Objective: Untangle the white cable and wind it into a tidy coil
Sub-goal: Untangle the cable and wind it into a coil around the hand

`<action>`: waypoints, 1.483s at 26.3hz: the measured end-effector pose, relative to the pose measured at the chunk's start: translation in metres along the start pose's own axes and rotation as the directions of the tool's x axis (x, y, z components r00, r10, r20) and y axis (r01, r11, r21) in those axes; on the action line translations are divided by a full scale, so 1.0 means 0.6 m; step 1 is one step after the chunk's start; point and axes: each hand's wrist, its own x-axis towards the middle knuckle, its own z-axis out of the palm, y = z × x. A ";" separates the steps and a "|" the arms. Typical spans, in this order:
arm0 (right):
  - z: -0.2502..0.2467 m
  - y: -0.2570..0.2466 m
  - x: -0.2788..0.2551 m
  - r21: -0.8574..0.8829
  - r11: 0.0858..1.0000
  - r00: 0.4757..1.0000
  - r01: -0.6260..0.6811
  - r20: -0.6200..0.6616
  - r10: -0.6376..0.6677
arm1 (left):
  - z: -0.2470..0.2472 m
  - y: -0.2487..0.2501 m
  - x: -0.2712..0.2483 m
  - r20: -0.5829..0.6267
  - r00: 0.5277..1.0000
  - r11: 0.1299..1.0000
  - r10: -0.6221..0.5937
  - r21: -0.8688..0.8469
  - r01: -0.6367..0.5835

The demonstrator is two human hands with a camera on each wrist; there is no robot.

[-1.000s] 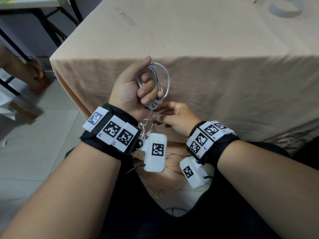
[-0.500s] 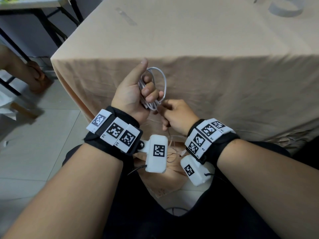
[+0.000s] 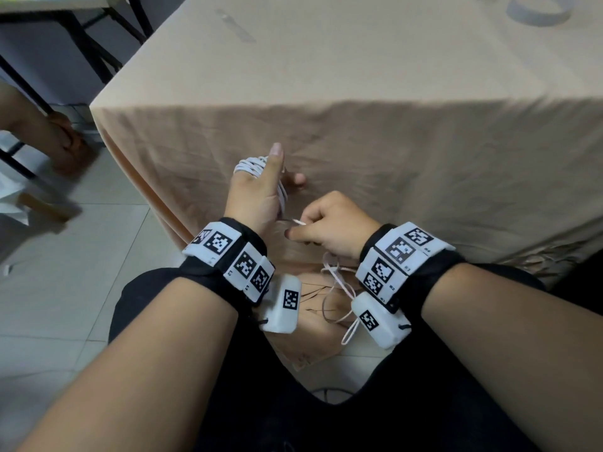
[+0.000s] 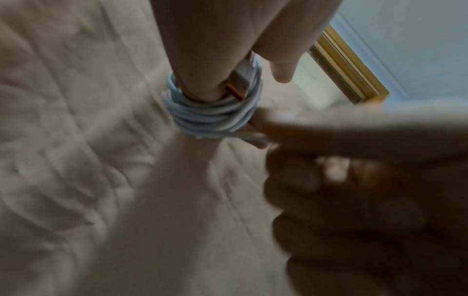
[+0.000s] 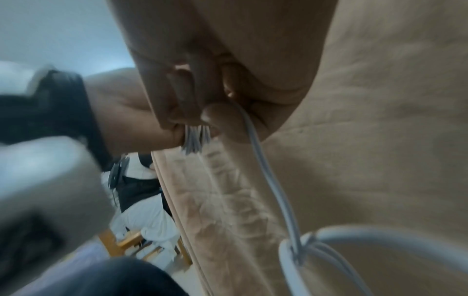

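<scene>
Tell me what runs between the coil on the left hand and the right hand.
A short stretch of white cable from the coil on the left hand to the right hand's pinch; head view.

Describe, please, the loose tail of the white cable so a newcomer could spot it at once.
Start at the tan tablecloth hanging before the person. Below the right hand, the loose tail dangles between the wrists. Unlike the tight coil on the left hand, it hangs in slack loops.
</scene>
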 end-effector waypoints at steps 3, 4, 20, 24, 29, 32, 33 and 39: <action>-0.025 -0.024 0.003 0.033 0.999 0.999 0.030 0.021 -0.030 | -0.001 0.000 -0.008 0.069 0.996 0.897 -0.056 0.441 0.020; -0.033 -0.032 0.004 0.023 0.999 0.999 0.036 0.032 -0.037 | -0.001 0.001 -0.008 0.110 0.990 0.847 -0.084 0.532 0.012; -0.049 -0.014 0.025 0.206 0.971 0.992 0.122 -0.011 -0.123 | -0.010 0.036 -0.035 0.465 0.638 0.781 -0.614 0.475 0.405; -0.040 -0.006 0.030 0.347 0.932 0.994 0.104 -0.009 -0.107 | -0.018 0.039 -0.036 0.593 0.589 0.834 -0.549 0.351 0.425; -0.031 0.016 0.027 0.395 0.919 1.000 -0.021 -0.002 0.024 | -0.032 0.046 -0.035 0.651 0.655 0.881 -0.384 0.047 0.471; -0.020 0.020 0.021 0.448 0.892 0.998 -0.066 0.028 0.059 | -0.029 0.049 -0.034 0.608 0.713 0.878 -0.349 -0.054 0.476; -0.014 0.020 0.022 0.456 0.887 0.997 -0.077 0.034 0.069 | -0.027 0.048 -0.034 0.584 0.734 0.873 -0.347 -0.085 0.480; 0.002 0.024 0.017 0.435 0.889 0.989 -0.146 0.072 0.127 | -0.019 0.041 -0.032 0.518 0.797 0.849 -0.311 -0.227 0.478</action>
